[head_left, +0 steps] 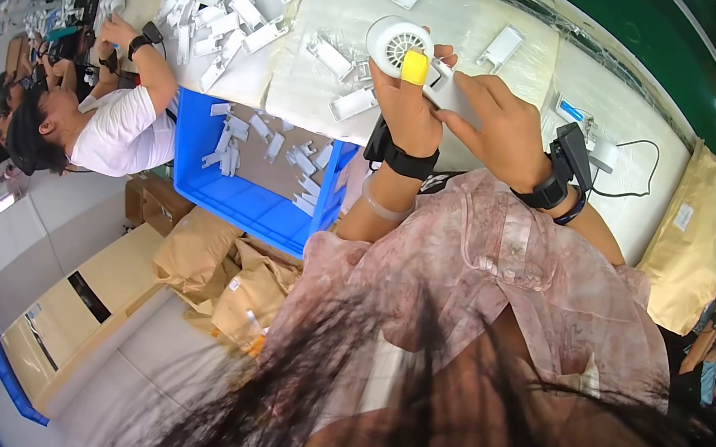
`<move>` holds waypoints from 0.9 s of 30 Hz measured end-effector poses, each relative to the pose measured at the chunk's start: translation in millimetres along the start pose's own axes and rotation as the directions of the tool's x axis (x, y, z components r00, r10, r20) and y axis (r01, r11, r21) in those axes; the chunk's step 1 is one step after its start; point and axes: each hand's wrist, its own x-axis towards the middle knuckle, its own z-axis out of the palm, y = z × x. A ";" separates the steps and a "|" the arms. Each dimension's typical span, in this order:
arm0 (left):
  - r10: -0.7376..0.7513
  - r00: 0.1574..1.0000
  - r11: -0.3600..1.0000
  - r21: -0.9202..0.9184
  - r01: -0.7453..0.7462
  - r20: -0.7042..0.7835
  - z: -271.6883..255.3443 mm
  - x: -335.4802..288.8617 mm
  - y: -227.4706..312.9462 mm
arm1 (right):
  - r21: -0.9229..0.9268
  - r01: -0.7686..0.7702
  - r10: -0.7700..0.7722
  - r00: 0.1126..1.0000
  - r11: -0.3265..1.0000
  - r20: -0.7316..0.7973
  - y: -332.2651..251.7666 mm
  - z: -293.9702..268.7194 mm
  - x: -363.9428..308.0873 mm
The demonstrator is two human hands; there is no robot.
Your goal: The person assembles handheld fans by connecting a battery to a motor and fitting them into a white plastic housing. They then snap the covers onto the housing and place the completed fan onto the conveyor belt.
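Note:
A white handheld fan (388, 37) with a round slotted grille is up over the worktable. My left hand (405, 118) is closed around it just below the head, with a yellow cover on the thumb. My right hand (510, 131) grips the white handle part (456, 96), thumb beneath and fingers along the top. The handle's inner side is partly hidden by my fingers. Close to my left hand lie loose white plastic housings (354, 103) on the padded table surface (322, 22).
A heap of white housings (213, 16) covers the table's left side. Below stands a blue crate (242, 200) with more pieces. At right are a small device with a blue display (570, 110), a black cable (632, 196) and brown paper (694, 243). A co-worker (121, 122) sits left.

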 end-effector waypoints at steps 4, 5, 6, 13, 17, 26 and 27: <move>0.028 1.000 0.999 -0.028 -0.028 -0.011 3.9 1.9 4.8 | 0.051 0.061 -0.057 0.996 0.997 -0.072 -3.0 -9.6 0.9; 0.019 1.000 0.999 -0.032 -0.019 -0.010 3.4 2.7 5.5 | 0.050 0.059 -0.055 0.996 0.997 -0.076 -2.0 -11.5 1.1; 0.017 1.000 0.999 -0.031 -0.017 -0.006 2.6 3.7 5.6 | 0.114 0.010 -0.003 0.998 0.993 -0.063 -0.5 -13.4 1.3; 0.016 0.999 0.998 -0.060 -0.014 0.044 2.4 4.4 2.9 | 0.347 -0.233 0.196 0.971 0.909 0.137 7.4 -21.8 11.4; 0.005 0.999 0.999 -0.047 -0.003 0.044 0.2 3.7 0.7 | 0.390 -0.217 0.159 0.972 0.895 0.176 12.0 -17.8 8.6; -0.016 1.000 0.996 -0.091 0.016 0.006 3.8 2.0 4.8 | 0.339 -0.141 0.095 0.984 0.930 0.148 11.3 -14.0 7.4; -0.017 1.000 0.996 -0.090 0.017 0.007 4.9 1.4 4.5 | 0.249 -0.075 0.055 0.995 0.966 0.084 10.5 -10.3 5.6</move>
